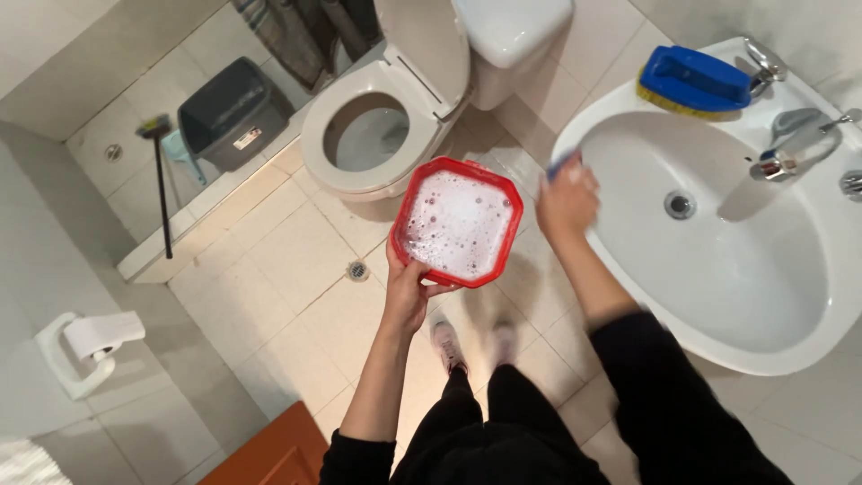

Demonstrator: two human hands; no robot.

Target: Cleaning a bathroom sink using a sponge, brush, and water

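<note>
Left hand (pixel 406 292) gripping the near rim of a red octagonal plastic tub of soapy water (pixel 458 221), held level over the tiled floor; right hand (pixel 566 199) closed on a small blue item at the white ceramic washbasin (pixel 718 269) rim; best kept level, lest suds spill

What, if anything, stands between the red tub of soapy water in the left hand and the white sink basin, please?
Only the right hand, gripping something small and blue at the sink rim, lies between it and the red tub held by the left hand.
</note>
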